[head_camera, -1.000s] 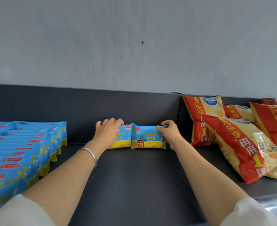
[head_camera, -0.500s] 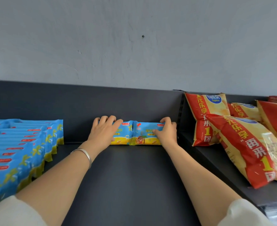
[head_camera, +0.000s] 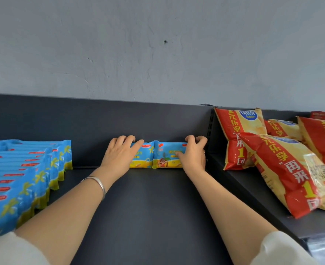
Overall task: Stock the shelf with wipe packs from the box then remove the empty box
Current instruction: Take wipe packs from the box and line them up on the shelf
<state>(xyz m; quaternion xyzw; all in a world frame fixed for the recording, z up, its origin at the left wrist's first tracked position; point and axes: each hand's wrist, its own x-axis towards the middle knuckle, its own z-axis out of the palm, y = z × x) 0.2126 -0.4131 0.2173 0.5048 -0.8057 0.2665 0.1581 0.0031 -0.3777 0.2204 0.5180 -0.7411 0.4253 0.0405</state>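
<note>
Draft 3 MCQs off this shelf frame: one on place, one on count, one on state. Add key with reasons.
1. Where do the two wipe packs under the hands stand?
A. Against the shelf's back panel
B. At the front lip
C. On the chip bags

2. How many packs are the hands on?
A. One
B. Two
C. Four

3. How are those packs posed?
A. Lying flat, stacked
B. Upright, side by side, touching
C. Lifted in the air

Key: 1 A, the packs sit at the dark back panel, far from the front. 2 B, the left hand covers one and the right hand the other. 3 B, their edges meet and their bases rest on the shelf.
</note>
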